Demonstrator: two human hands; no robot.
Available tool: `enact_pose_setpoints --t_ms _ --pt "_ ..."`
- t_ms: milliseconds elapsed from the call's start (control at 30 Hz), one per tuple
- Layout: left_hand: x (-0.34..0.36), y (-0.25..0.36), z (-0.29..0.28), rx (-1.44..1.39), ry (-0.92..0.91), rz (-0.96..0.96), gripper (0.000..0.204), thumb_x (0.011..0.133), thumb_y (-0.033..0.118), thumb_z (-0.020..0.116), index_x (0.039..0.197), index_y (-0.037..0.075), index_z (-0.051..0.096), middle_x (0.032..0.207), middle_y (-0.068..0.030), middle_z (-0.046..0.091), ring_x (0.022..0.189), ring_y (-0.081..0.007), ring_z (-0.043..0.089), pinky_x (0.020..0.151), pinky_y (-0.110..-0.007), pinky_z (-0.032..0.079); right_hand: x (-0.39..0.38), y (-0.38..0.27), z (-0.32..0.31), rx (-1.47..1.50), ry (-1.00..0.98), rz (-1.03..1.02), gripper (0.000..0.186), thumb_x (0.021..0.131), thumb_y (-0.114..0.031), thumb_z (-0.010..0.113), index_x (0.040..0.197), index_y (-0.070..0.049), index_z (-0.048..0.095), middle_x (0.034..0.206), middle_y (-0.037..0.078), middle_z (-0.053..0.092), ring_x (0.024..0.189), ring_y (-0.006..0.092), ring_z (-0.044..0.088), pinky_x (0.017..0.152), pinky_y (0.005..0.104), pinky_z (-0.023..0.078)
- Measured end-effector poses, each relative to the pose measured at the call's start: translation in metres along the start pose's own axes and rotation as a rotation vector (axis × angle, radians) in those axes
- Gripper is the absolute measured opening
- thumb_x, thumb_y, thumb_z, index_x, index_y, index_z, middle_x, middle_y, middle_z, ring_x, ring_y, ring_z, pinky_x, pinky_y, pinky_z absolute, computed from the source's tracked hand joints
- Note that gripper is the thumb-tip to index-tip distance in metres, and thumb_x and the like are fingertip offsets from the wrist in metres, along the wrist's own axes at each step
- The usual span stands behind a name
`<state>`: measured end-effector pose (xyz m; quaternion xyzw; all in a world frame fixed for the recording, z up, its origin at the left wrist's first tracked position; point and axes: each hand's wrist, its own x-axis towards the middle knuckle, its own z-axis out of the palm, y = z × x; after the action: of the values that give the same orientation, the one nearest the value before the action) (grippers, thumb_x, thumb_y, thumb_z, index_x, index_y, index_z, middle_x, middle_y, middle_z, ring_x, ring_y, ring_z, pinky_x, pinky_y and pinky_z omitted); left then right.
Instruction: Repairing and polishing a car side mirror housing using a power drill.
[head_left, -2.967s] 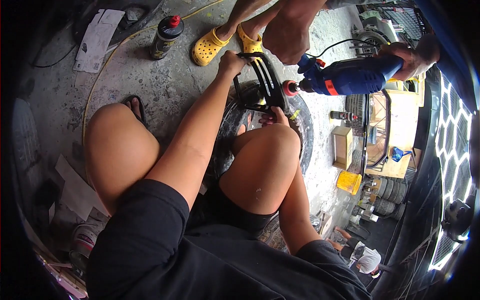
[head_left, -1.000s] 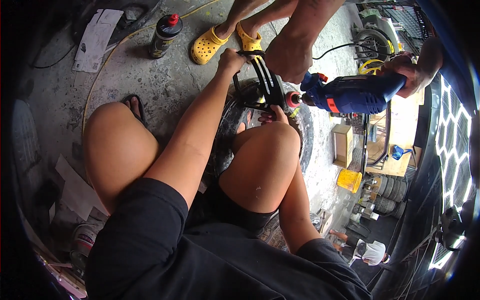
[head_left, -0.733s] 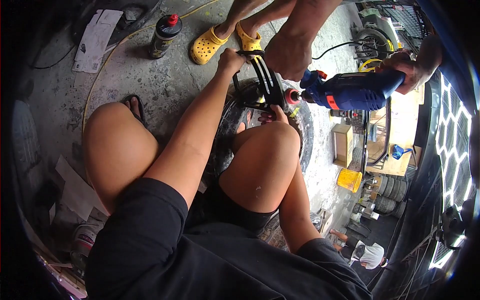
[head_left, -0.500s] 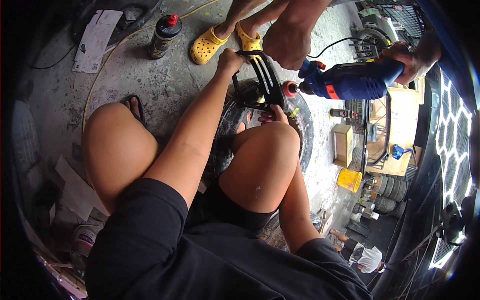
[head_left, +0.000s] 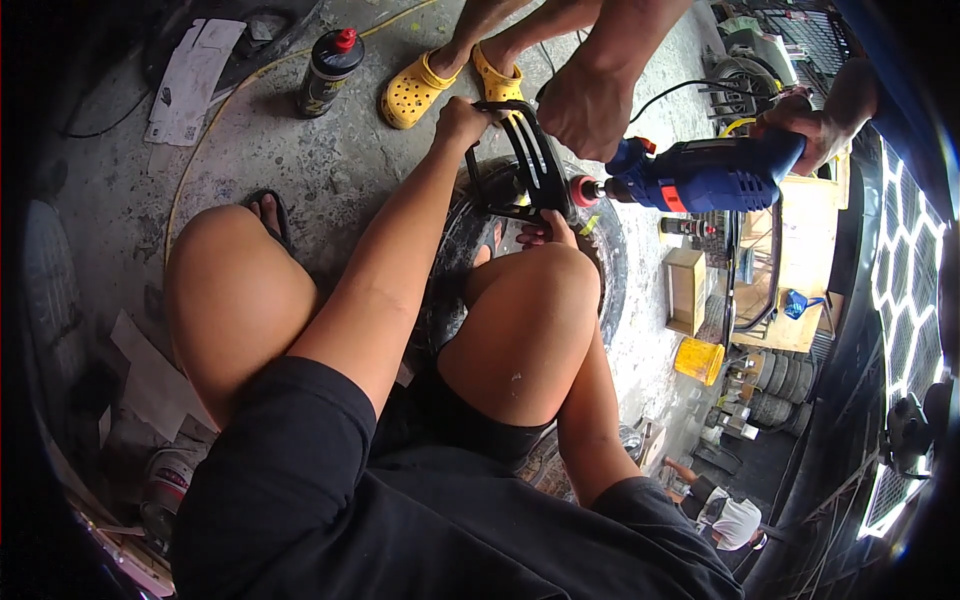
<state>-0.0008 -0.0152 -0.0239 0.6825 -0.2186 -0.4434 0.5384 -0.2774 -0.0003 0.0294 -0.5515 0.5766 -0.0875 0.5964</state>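
Note:
A glossy black slotted panel (head_left: pixel 543 165) is held between my two hands above a black tyre (head_left: pixel 612 290). My left hand (head_left: pixel 463 125) is closed round its far left corner. My right hand (head_left: pixel 548 232), partly hidden by my knee, grips the near edge with thumb and fingers. A co-worker's fist (head_left: pixel 590 110) and other hand (head_left: pixel 825 125) hold a blue power tool (head_left: pixel 700 175). Its small red polishing pad (head_left: pixel 584 190) is at the panel's right side; whether it touches cannot be made out.
A black bottle with a red cap (head_left: pixel 333 75) stands on the floor near the co-worker's yellow clogs (head_left: pixel 415 90). A yellow hose (head_left: pixel 190 165) runs along the left. At right are a yellow bucket (head_left: pixel 698 361), a wooden box (head_left: pixel 686 290) and another person (head_left: pixel 738 520).
The co-worker's fist and the blue power tool have shifted right and slightly nearer, the pad moving down along the panel's right side. My hands and the panel have stayed in place.

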Motion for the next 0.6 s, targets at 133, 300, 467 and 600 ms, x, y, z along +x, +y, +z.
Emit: enact_pose_setpoints --t_ms 133,300,467,600 --pt "0.0 0.001 0.004 0.039 0.054 0.086 0.035 0.065 0.038 0.075 0.081 0.007 0.068 0.06 -0.0054 0.059 0.045 -0.0145 0.051 0.042 -0.028 0.042 0.003 0.007 -0.007 -0.113 -0.024 -0.086 0.03 0.077 -0.006 0.054 0.107 -0.004 0.049 0.079 0.012 0.062 0.07 0.0165 0.063 0.057 0.025 0.049" --pt "-0.004 0.001 -0.001 0.06 0.055 0.096 0.041 0.063 0.041 0.076 0.08 0.004 0.067 0.059 -0.006 0.059 0.045 -0.0147 0.052 0.042 -0.028 0.042 -0.004 -0.001 0.002 0.006 0.003 -0.016 0.029 0.077 -0.003 0.053 0.106 -0.004 0.049 0.078 0.012 0.061 0.069 0.0161 0.063 0.056 0.0247 0.048" --pt "-0.003 -0.003 -0.005 0.021 0.034 0.091 0.046 0.061 0.044 0.076 0.08 0.003 0.067 0.059 -0.0066 0.059 0.045 -0.0152 0.053 0.043 -0.029 0.043 -0.009 -0.007 0.013 0.032 0.026 0.001 0.03 0.076 -0.001 0.053 0.106 -0.003 0.048 0.076 0.01 0.06 0.07 0.0166 0.064 0.055 0.0245 0.048" --pt "-0.005 0.004 -0.003 0.009 0.034 0.088 0.044 0.062 0.044 0.075 0.079 0.004 0.067 0.058 -0.0066 0.059 0.046 -0.0154 0.053 0.045 -0.03 0.044 0.001 0.007 -0.003 0.096 -0.082 -0.055 0.031 0.076 0.0 0.053 0.106 -0.002 0.048 0.076 0.01 0.06 0.07 0.0168 0.064 0.055 0.0249 0.048"
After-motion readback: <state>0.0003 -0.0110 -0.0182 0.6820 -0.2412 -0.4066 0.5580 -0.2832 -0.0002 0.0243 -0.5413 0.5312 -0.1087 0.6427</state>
